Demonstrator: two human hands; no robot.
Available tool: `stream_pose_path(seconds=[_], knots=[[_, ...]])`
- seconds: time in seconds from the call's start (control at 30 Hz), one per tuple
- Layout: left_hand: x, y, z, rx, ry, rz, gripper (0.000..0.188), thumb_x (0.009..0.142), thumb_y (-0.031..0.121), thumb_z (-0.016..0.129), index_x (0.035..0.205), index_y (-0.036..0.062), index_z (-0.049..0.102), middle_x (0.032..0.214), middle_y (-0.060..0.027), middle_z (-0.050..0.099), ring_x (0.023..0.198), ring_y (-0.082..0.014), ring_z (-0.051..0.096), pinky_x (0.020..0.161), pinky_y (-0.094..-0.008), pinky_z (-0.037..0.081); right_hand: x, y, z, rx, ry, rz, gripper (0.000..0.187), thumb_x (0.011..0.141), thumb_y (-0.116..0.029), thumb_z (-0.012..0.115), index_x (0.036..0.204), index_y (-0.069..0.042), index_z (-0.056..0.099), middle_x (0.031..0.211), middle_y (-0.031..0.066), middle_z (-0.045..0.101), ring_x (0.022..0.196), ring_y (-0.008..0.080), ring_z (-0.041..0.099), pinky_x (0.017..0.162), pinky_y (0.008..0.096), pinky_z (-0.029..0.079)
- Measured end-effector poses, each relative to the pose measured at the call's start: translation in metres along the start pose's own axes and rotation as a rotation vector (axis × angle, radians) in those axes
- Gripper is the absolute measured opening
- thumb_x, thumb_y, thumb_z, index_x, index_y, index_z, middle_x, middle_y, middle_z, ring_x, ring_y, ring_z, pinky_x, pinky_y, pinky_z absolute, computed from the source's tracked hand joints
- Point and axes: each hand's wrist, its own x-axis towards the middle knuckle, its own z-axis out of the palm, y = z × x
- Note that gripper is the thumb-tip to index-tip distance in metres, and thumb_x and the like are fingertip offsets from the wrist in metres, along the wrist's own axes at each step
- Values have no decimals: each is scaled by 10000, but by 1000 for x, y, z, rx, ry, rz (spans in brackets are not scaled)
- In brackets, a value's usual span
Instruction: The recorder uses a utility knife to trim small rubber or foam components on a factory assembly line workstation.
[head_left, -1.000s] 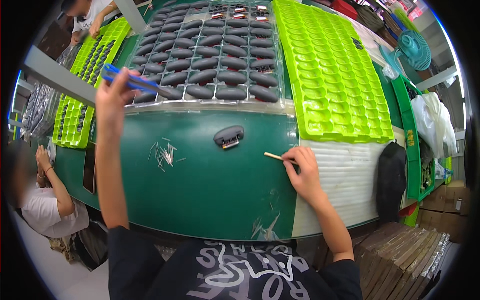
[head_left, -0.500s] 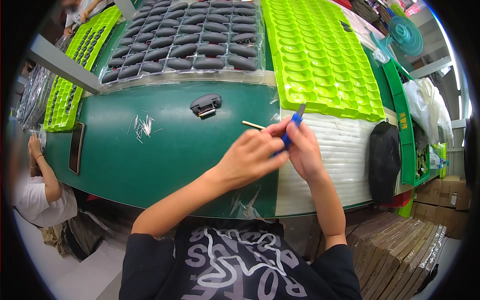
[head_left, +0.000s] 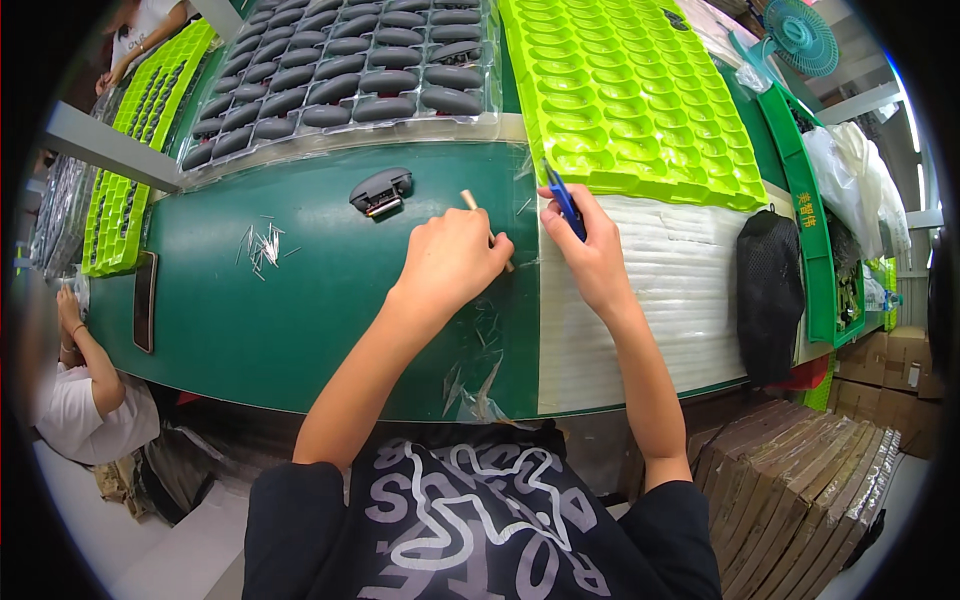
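My left hand is closed on a thin pale wooden stick, low over the green tabletop. Both ends of the stick poke out of the fingers; its middle is hidden. In my right hand is a blue utility knife, its narrow blade pointing up and away from me beside the lime tray's near corner. Beyond my left hand lies a dark grey curved plastic housing with exposed metal parts along its near side. Several thin silvery pins are scattered farther left.
A clear tray of grey housings stands at the back, beside a lime moulded tray. White foam sheeting covers the table's right part, near a black mesh bag and green crate. A phone lies left, near a seated person.
My hands have moved apart. The left went left and took hold of the stick that lay on the table; the right keeps the knife. The view has shifted slightly.
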Motion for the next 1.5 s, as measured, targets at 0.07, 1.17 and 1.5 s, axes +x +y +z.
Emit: stream_pose_path(seconds=[0.07, 1.17, 1.5], knots=[[4, 6, -10, -11, -73, -49, 377, 803, 342, 564, 672, -11, 594, 607, -182, 590, 613, -358, 595, 586, -417, 477, 3, 15, 4, 13, 82, -212, 200, 820, -112, 568, 979, 5, 543, 784, 55, 576, 650, 93, 520, 610, 239, 423], [1, -49, -7, -1319, -189, 0, 137, 842, 104, 529, 769, 17, 452, 671, -69, 548, 537, -142, 571, 484, -235, 455, 1, 11, 6, 281, -30, 151, 189, 880, -230, 550, 857, -44, 523, 585, -37, 446, 454, 5, 329, 386, 171, 241], [-8, -41, -22, -1359, -204, -78, 427, 846, 122, 536, 1216, -16, 373, 772, -108, 568, 629, -158, 570, 571, -262, 467, -3, -3, -3, 491, -8, 24, 224, 935, -216, 416, 1020, -9, 433, 708, 78, 561, 480, 80, 460, 471, 198, 380]])
